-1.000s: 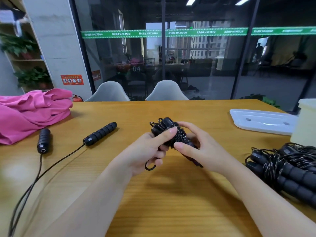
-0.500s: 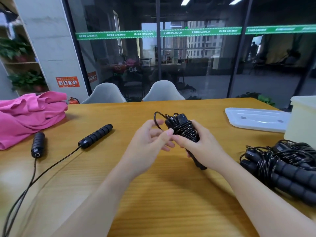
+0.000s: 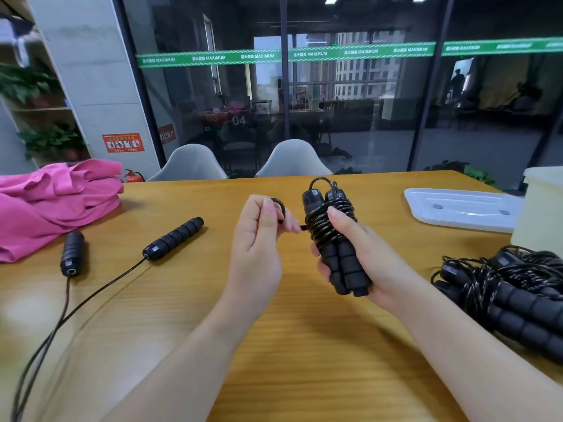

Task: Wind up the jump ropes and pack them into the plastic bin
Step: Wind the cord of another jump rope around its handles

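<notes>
My right hand (image 3: 362,257) grips a wound black jump rope (image 3: 333,236), its two foam handles held upright side by side with cord coiled round their upper half. My left hand (image 3: 259,239) pinches the loose loop of that rope's cord (image 3: 278,208) just left of the bundle. An unwound jump rope lies on the left of the table, one handle (image 3: 175,237) angled toward the middle, the other handle (image 3: 71,252) nearer the pink cloth, cord trailing off the front left. The pale plastic bin (image 3: 540,208) stands at the right edge.
Several wound jump ropes (image 3: 511,293) are piled at the right, in front of the bin. The bin's white lid (image 3: 463,208) lies flat behind them. A pink cloth (image 3: 54,199) is heaped at the far left. Two grey chairs stand behind the wooden table (image 3: 304,345).
My right hand has turned the bundle upright and lifted it. My left hand has come off the bundle and pulled the cord's end loop out to the left.
</notes>
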The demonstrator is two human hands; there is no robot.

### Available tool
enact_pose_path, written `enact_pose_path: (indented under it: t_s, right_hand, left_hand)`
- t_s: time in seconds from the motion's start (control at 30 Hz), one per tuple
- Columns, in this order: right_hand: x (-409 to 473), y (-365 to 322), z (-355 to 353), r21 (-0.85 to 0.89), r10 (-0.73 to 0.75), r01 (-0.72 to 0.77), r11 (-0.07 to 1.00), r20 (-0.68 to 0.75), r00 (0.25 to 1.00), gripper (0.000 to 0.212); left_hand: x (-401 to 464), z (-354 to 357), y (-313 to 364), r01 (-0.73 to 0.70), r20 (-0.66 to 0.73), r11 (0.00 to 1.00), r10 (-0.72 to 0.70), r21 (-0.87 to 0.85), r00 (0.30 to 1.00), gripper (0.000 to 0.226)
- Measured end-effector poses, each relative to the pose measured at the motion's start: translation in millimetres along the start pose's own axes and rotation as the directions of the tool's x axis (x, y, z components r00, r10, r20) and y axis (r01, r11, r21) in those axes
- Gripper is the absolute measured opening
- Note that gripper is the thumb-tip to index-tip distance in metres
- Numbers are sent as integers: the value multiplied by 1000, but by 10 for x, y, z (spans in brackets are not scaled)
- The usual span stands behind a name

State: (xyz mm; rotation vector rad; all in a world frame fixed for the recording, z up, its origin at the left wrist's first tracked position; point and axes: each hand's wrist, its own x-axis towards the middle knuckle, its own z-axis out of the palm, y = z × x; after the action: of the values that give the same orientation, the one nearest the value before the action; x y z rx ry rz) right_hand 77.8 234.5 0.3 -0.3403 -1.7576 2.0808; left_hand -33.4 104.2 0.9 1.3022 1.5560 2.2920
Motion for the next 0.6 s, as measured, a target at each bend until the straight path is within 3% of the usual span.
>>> enact_pose_path:
  t_s: [0.13,0.33,0.43,0.6]
  right_hand:
    - [-3,58,54,-74,-13,17,997,59,998,55]
    - [0,116,78,-213,-92,106,971,76,993,31]
    - [-2,123,85,-247,-106,126,961,93,990,17]
    - [3,134,96,-277,-140,161,947,93,986,20]
  left_hand:
    - [7,50,29,-11,-56,997,16,81,998,33]
    - [12,-14,-36,-8,33,963,-1,268,999,16]
    - [-13,-8,-40,-40,-4,927,45,374,999,17]
    - [-79,25,-40,-97,-46,883,133,459,990,16]
